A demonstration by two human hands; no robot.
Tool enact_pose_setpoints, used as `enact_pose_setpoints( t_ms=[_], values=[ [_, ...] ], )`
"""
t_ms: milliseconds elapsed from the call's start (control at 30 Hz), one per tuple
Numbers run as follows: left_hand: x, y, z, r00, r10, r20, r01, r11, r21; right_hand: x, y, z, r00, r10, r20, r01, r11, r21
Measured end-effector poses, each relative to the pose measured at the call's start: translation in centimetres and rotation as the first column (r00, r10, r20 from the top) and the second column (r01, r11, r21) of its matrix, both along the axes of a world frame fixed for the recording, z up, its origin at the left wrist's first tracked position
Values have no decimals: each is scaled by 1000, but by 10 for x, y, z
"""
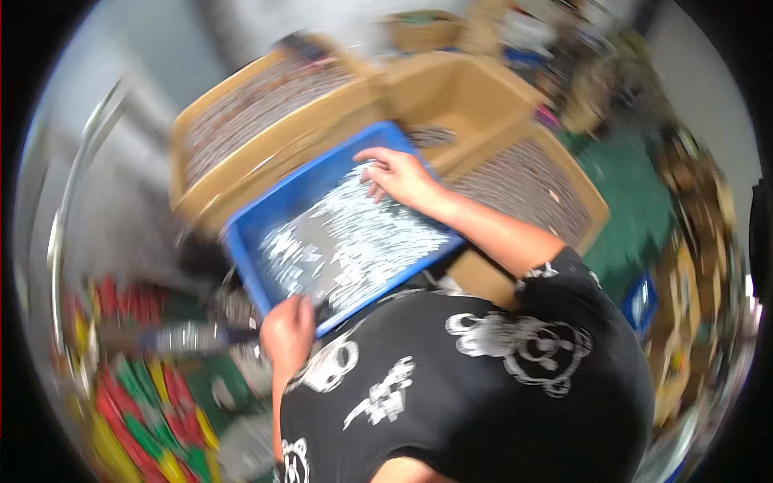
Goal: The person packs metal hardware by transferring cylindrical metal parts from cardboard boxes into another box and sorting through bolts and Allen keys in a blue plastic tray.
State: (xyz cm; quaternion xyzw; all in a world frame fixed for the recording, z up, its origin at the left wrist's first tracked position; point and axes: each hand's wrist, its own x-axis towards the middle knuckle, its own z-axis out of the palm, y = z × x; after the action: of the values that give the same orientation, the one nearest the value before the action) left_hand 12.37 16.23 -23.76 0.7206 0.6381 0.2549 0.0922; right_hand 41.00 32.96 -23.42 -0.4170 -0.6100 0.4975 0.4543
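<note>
A blue plastic tray (250, 278) sits tilted across the middle of the view. Many small shiny silvery pieces (390, 241), too blurred to name, lie scattered over its bottom. At the tray's near left corner my left hand (288, 328) is closed round the rim, its fingertips partly hidden. My right hand (400, 179) hovers over the far right part of the tray, above the pieces. Its fingers are apart and slightly bent, and nothing shows between them.
Behind the tray stands a cardboard box (278, 165) full of thin greyish pieces. A second box (475, 92) holds a small pile, and a third box (592, 197) to the right is well filled. Red, green and yellow bundles (153, 410) lie lower left, near a metal rail (58, 241).
</note>
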Motion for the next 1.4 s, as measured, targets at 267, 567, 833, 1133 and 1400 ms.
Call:
enact_pose_setpoints(
  t_ms=[267,567,833,1133,1400],
  values=[
    [-1,7,-13,999,12,30,-12,1000,-2,301,-42,-102,246,-876,414,846,403,349],
    [13,-1,0,995,73,-64,-74,997,-8,439,-26,-212,-55,-758,650,928,200,313],
    [14,0,6,972,173,-161,-182,982,-44,481,-16,-254,-176,-819,545,874,125,470],
    [15,2,11,984,98,-150,-101,995,-17,431,7,-200,-108,-601,792,892,293,344],
    [13,3,11,984,106,-140,-111,994,-25,456,11,-228,-220,-735,642,783,259,565]
  ],
)
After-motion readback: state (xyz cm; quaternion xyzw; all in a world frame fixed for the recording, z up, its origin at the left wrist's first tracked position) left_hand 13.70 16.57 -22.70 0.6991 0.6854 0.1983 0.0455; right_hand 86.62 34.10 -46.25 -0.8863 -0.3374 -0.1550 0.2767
